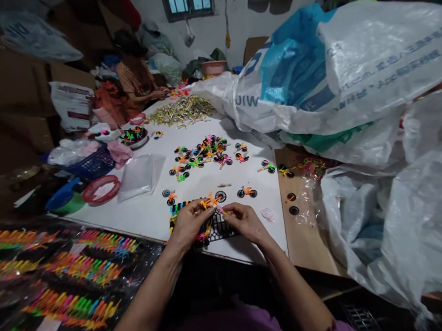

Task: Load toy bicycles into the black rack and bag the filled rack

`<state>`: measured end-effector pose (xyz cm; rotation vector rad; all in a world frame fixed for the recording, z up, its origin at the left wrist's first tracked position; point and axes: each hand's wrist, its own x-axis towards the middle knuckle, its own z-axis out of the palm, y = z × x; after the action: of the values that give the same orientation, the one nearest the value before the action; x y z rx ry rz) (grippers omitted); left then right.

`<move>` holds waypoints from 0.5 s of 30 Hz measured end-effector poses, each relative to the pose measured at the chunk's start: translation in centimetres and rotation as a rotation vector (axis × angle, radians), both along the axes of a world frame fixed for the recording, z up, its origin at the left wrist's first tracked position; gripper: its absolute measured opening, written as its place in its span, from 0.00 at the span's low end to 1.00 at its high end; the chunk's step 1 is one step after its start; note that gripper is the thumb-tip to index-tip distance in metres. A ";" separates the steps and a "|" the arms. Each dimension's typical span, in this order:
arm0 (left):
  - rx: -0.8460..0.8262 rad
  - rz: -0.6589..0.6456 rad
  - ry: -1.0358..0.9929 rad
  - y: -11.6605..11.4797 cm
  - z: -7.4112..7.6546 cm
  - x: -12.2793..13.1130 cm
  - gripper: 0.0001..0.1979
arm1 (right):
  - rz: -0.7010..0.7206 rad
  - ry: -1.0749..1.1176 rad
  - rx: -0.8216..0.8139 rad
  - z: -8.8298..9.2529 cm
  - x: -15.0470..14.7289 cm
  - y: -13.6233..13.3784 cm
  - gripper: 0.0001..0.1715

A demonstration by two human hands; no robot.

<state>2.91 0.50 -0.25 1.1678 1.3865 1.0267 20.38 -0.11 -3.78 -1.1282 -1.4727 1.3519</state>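
An orange toy bicycle [211, 201] with one black wheel showing is held between both hands over the front of the white table. My left hand [190, 220] pinches its left part. On the other side, my right hand [245, 220] has its fingertips closed on a small pink and yellow piece [221, 209] touching the bicycle. Below the hands lies a black grid tray [221, 226], with colourful toy parts filling its left part. A small striped tube [224, 185] and another orange bicycle [247, 192] rest just beyond the hands.
Toy bicycles [212, 148] are heaped mid-table, with a pile of small tubes [183, 110] behind. Large plastic sacks [349, 70] crowd the right. Baskets [101, 189] stand left; bagged toys [81, 266] lie front left. Another person [137, 81] sits at the far left.
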 end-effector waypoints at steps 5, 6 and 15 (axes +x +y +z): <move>-0.024 0.059 -0.108 -0.5 -0.9 1.6 0.23 | -0.094 -0.454 0.289 0.9 -0.5 -0.9 0.10; 0.003 0.067 -0.088 -0.7 -1.0 1.8 0.23 | -0.100 -0.545 0.337 1.0 -0.7 -0.9 0.09; 0.190 0.261 0.159 -0.6 -2.0 2.2 0.21 | -0.193 -0.837 0.317 1.4 -3.1 -0.7 0.07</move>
<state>5.10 -0.09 -2.29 1.2505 1.6260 1.2949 17.31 -0.82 -2.41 -1.6620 -1.9898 0.4701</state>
